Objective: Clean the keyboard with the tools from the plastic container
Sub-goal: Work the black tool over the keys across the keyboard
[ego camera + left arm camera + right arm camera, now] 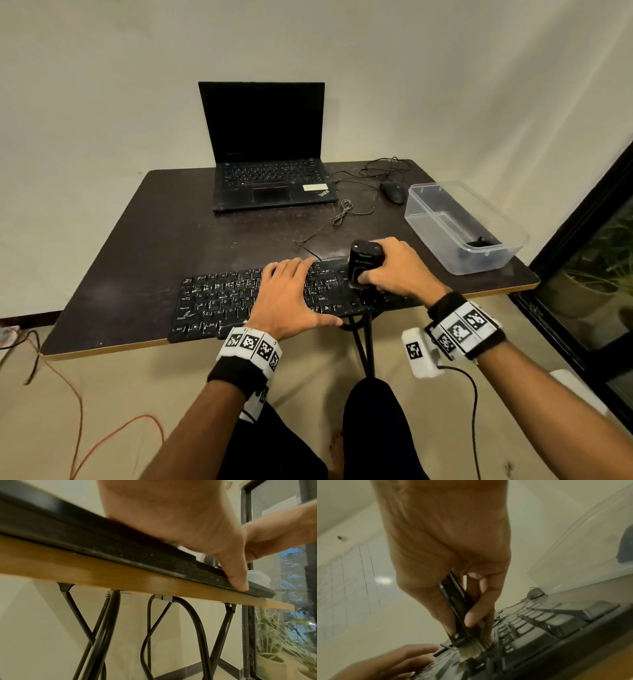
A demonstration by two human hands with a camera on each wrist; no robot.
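A dusty black keyboard [219, 305] lies along the near edge of the dark table [171, 233]. My left hand [286, 294] lies flat on its middle keys with straight fingers, thumb [238, 580] on the front rim. My right hand [394, 270] grips a black cleaning brush [363, 263] upright over the keyboard's right part. In the right wrist view the brush's pale bristles [474, 647] press down among the keys [539, 623], with thumb and fingers wrapped round the black handle [457, 601]. The clear plastic container [462, 226] stands at the right with a dark item inside.
An open black laptop [270, 171] stands at the back of the table. A black mouse [392, 192] with its tangled cable lies between laptop and container. Black table legs [102, 628] show below. A dark window frame borders the right; cables trail on the floor at left.
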